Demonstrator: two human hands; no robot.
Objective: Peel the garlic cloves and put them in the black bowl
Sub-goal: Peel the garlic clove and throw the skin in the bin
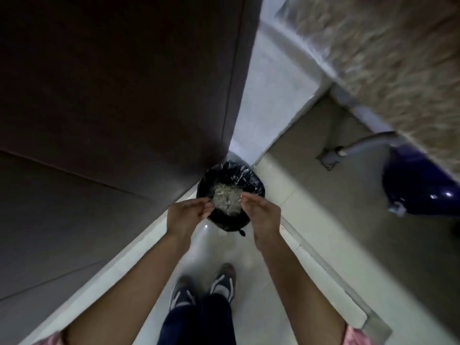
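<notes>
1. Looks like the cleanup bit of the job to me: the person is standing over a small round bin lined with a shiny black plastic bag point(251, 180), and both hands hang right above its near rim. My guess is the skins are being dumped rather than anything getting peeled
2. Just beyond the fingertips of both hands, down inside the bin, sits a heap of pale papery scraps point(226, 195), which I'd bet is garlic peel
3. The left hand point(190, 215) has its fingers curled in toward the thumb, tips bunched together. It's too blurry to say whether it's pinching a bit of skin or just rubbing it off, so I honestly can't tell
4. Same story with the right hand point(262, 212): fingertips gathered over the bin, maybe a wisp of peel at the tips, can't tell for sure. The two hands are near each other but not touching
5. The garlic cloves and the black bowl aren't anywhere in view, so no idea how many are done
6. Next move, I reckon: shake off whatever's stuck to the fingers, then head back to wherever the cloves and bowl are
</notes>
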